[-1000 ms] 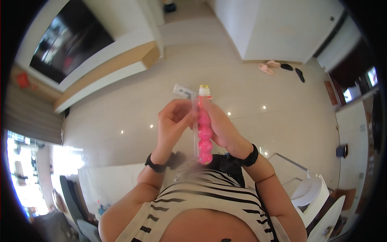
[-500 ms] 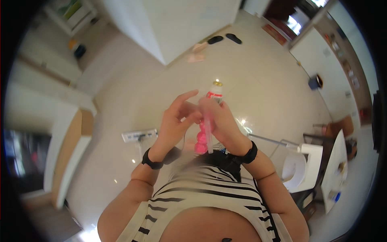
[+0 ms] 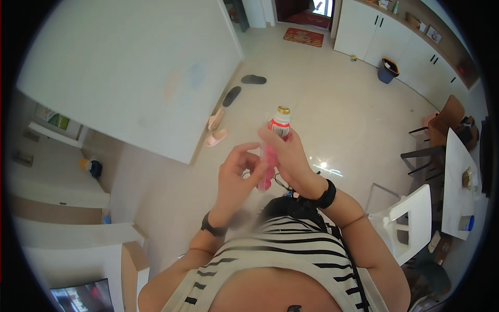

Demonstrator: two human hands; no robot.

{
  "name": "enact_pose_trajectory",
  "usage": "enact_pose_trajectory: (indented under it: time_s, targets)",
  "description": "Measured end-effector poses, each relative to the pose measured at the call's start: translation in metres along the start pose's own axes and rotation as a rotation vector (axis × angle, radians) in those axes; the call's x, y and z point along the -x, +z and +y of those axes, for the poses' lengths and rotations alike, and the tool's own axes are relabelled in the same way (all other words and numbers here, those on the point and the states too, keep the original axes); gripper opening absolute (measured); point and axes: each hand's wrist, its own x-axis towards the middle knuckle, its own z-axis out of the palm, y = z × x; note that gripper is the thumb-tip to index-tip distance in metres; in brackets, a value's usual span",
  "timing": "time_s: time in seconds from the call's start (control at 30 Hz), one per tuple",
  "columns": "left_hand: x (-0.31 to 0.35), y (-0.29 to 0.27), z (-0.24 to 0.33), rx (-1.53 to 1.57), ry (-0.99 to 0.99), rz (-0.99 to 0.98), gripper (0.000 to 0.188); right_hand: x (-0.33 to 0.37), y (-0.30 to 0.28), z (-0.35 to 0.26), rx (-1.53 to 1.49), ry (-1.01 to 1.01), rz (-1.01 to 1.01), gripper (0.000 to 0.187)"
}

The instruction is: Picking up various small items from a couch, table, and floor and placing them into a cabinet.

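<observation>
Indoors, above a glossy, pale floor (image 3: 338,104) and before a person's striped top (image 3: 280,244), the left hand (image 3: 236,177), half open with curled fingers, has its thumb at a clear strip (image 3: 262,183); whether it pinches cannot be told. The right hand (image 3: 292,160) wraps around a pink knobbed item (image 3: 270,177) beside that strip and a small white bottle (image 3: 279,126), topped by a gold cap (image 3: 283,109).

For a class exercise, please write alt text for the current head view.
A person's right hand grips a gold-capped, white-and-red bottle and a bumpy pink object; the left hand is beside them. Dark slippers and pale-pink slippers lie on a glossy beige floor.
</observation>
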Motion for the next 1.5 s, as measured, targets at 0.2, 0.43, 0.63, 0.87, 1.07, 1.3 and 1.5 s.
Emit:
enact_pose_trajectory:
  time_s: [0.2, 0.43, 0.63, 0.87, 1.07, 1.3, 1.5]
  targets:
    - [-0.166, 0.072, -0.015, 0.049, 0.023, -0.194, 0.028, -0.121, -0.088, -0.091, -0.024, -0.108, 0.102, 0.017]
    - [-0.379, 0.144, -0.067, 0.136, 0.088, -0.259, 0.017, -0.288, -0.201, -0.185, 0.147, -0.148, 0.098, 0.02]
    - [-0.582, 0.245, -0.095, 0.464, -0.053, -0.461, 0.01, -0.419, -0.309, -0.306, -0.045, -0.238, 0.138, 0.024]
    - [-0.759, 0.43, -0.071, 0.157, 0.032, -0.859, 0.032, -0.539, -0.455, -0.418, 0.175, -0.404, 0.276, 0.023]
    - [-0.9, 0.573, -0.088, -0.099, 0.395, -0.735, 0.037, -0.623, -0.602, -0.546, 0.674, -0.572, -0.003, 0.03]
    - [-1.061, 0.662, -0.102, 0.255, 0.282, -0.577, 0.027, -0.749, -0.743, -0.71, 0.301, -0.458, 0.033, 0.057]
    - [-1.223, 0.738, -0.089, 0.049, 0.554, -0.358, 0.023, -0.89, -0.867, -0.881, 0.101, -0.58, 0.055, 0.037]
